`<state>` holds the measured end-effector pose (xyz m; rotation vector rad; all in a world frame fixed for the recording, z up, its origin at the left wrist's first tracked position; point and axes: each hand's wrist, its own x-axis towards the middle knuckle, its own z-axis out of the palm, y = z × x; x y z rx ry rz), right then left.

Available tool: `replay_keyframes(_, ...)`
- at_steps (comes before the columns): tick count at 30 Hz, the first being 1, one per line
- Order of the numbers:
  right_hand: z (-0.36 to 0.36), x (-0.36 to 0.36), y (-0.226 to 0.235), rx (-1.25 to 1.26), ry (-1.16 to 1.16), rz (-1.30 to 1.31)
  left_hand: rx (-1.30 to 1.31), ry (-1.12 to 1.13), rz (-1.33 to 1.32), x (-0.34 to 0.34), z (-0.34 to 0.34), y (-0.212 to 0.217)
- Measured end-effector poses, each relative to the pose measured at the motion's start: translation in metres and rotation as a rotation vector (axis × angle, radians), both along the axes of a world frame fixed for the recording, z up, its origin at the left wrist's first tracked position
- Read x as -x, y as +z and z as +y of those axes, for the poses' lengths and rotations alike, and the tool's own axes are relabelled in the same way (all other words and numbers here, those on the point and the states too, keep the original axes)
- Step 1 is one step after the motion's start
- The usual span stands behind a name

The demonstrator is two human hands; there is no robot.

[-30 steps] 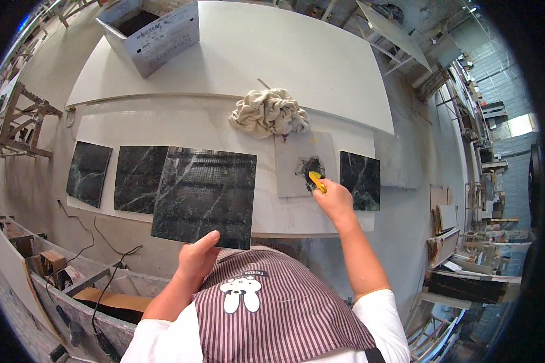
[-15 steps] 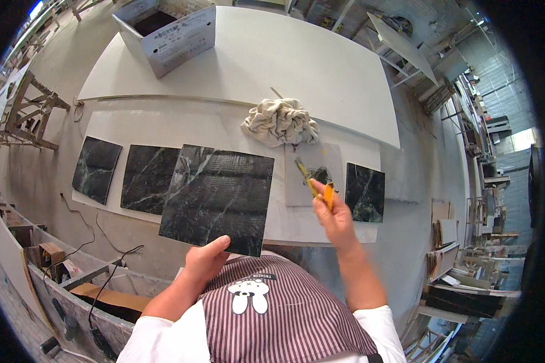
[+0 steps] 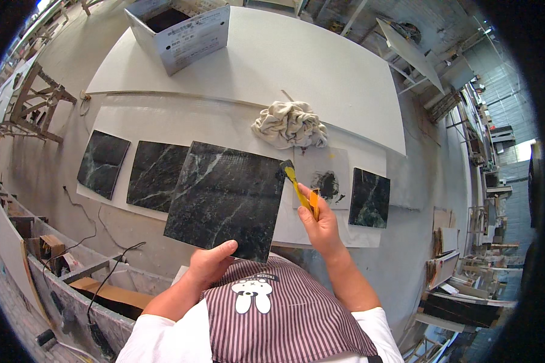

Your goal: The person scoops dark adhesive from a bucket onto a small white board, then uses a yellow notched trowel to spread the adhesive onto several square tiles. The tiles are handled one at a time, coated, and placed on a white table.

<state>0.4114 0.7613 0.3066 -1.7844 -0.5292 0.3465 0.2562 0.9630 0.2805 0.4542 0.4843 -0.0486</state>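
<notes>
**Dark tile held up, scraper at its edge**

The left hand grips the near edge of a large dark green marble tile, fingers curled under and thumb on top, holding it tilted above the table. The right hand is closed around the orange handle of a scraper, whose yellow blade tip meets the tile's upper right corner. The tile is glossy and white-veined. Beyond it on the white table lie two smaller dark tiles on the left, another tile on the right, and a pale square with a black smear. Farther back sit a crumpled rag and an open box.
</notes>
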Motion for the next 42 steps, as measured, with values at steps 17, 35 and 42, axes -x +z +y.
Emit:
replay_keyframes(17, -0.012, 0.03, 0.009, 0.064, 0.039, -0.046, -0.013, 0.003, 0.044, -0.004, 0.004, -0.009)
replay_keyframes(35, -0.034, 0.052, 0.048, 0.289, 0.194, -0.079, 0.017, 0.092, -0.07, -0.036, 0.006, -0.002)
replay_keyframes(42, -0.041, 0.055, 0.056, 0.381, 0.207, -0.073, 0.001, 0.104, -0.06, -0.034, 0.008, -0.026)
